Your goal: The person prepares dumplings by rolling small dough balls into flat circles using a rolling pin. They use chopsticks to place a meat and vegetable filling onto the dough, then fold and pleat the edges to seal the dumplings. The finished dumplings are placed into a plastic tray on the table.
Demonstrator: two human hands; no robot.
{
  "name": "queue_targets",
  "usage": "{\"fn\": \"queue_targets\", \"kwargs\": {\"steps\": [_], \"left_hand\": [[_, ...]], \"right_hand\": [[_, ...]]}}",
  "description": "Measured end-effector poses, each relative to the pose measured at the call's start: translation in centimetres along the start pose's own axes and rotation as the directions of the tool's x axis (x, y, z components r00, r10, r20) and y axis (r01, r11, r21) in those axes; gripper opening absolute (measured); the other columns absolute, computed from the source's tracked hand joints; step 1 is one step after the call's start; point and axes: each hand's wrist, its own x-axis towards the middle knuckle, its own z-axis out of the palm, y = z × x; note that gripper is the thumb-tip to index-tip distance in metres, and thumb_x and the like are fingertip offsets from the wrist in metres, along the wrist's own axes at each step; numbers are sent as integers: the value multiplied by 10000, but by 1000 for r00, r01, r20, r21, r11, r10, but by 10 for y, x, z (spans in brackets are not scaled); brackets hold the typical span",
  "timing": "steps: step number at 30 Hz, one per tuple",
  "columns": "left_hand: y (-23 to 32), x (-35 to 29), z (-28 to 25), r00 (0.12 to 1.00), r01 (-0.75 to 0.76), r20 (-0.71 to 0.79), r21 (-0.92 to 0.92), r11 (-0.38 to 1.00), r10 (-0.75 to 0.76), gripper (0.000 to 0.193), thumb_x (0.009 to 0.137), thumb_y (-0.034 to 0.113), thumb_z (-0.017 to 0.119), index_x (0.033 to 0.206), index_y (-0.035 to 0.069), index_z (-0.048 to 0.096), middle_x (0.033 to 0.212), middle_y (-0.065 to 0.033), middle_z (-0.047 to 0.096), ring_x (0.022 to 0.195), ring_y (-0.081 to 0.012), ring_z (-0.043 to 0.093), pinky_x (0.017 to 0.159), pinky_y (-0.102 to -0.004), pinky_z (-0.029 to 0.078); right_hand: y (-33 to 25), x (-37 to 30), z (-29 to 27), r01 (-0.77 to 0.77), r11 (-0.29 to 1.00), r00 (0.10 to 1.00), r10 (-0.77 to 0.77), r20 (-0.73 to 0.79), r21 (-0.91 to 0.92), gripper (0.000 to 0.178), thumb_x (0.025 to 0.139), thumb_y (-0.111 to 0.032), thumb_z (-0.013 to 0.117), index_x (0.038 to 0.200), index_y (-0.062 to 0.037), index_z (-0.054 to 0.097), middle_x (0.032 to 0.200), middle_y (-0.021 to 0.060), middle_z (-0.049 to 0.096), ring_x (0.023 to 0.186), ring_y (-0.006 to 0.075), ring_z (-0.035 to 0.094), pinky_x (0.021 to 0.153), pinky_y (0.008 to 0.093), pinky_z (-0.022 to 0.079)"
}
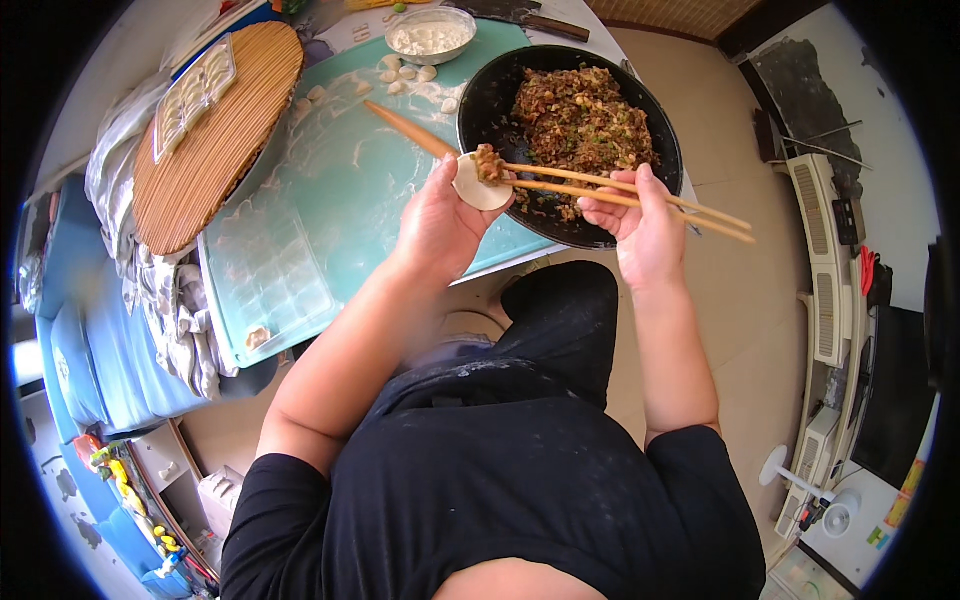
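My left hand [440, 227] holds a round white dumpling wrapper [482, 194] by its edge, over the near side of the green mat. In my right hand [643, 225] is a pair of chopsticks [590, 190], their tips at the wrapper. A lump of brown filling [488, 164] sits at those tips, on the wrapper's upper part. Just beyond, a black pan [487, 92] holds a heap of chopped brown filling [585, 120]. A wooden rolling pin [408, 128] lies on the mat behind my left hand, its near end hidden by the hand.
The floury green mat [370, 235] carries small dough pieces [398, 80], a clear divided tray [270, 260] and one dumpling [258, 338]. At the back stand a bowl of flour [430, 38] and a cleaver [530, 18]. A tray of dumplings [195, 100] rests on a round slatted board [220, 150] at left.
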Motion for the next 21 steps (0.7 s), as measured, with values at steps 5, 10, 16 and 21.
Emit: {"fn": "queue_targets", "kwargs": {"steps": [5,10,16,21], "left_hand": [[-11,-4,6,989,-88,-95,206,975,110,336,958,179,328,1188,-44,425,1165,-164,512,1102,-284,501,957,-419,406],[-7,-8,-1,997,-73,-28,126,989,77,302,939,100,328,1182,-60,407,1171,-186,503,1097,-292,509,958,-417,409],[0,-17,-3,1000,-20,8,84,996,19,311,933,92,328,1188,-76,386,1190,-223,484,1108,-328,499,971,-420,405],[2,-31,6,997,34,69,-20,999,-33,349,944,170,345,1193,-70,392,1221,-229,466,1121,-346,484,991,-430,380]], "right_hand": [[9,-43,27,355,894,935,-330,132,-273,248,950,-179,410,929,49,502,826,126,567,719,213,633,653,283,538],[-3,-56,21,575,729,815,-468,342,-372,145,906,-68,478,879,60,540,844,116,547,730,188,625,669,266,532],[-27,-48,7,431,894,902,-425,78,-123,316,952,-244,404,876,36,529,755,151,599,643,275,643,619,352,558],[-9,-38,4,353,934,936,-352,-24,52,356,951,-303,400,851,13,532,735,153,599,632,289,641,606,364,556]]}}
